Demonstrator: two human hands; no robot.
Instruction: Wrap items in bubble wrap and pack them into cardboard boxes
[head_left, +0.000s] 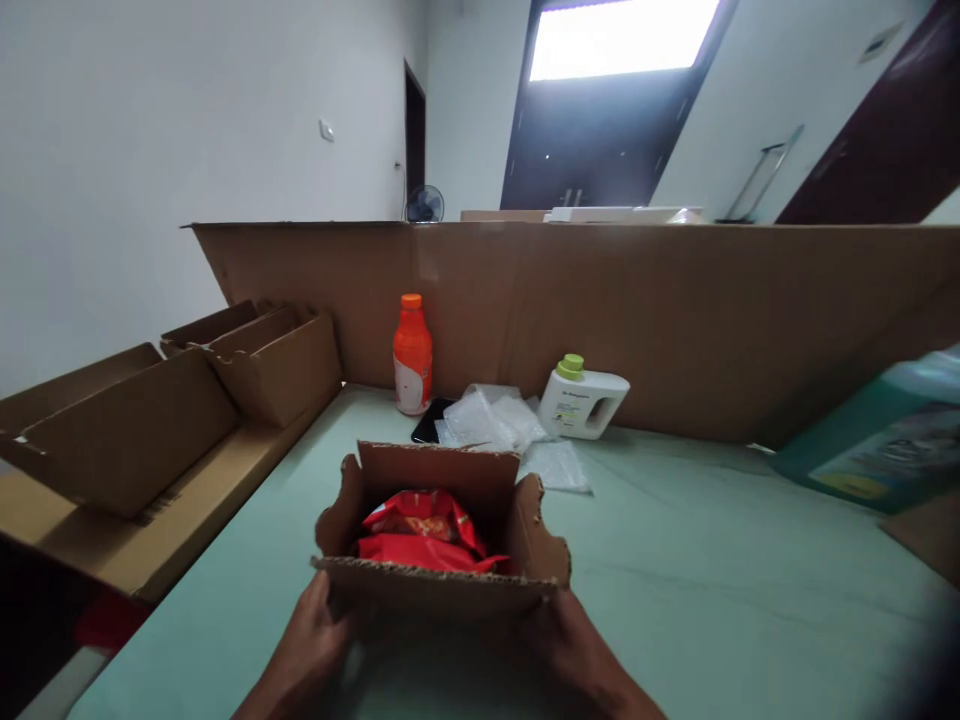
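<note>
An open cardboard box [442, 598] is held between my two hands at the near middle of the table. Inside it lie shiny red packets [427, 548], possibly two. My left hand [321, 628] grips the box's near left corner, its thumb showing by the rim. At the near right corner my right hand [566, 640] holds the same box, with most of its fingers hidden beneath. Just beyond the box are clear bubble wrap pieces [495, 418] and a black phone-like object [430, 424] partly under them.
An orange bottle [412, 355] and a white jug with a green cap [583, 402] stand at the back before a cardboard wall [675, 320]. Empty cardboard boxes [142, 420] line the left side. A large green liquid bottle [885, 440] leans at the right.
</note>
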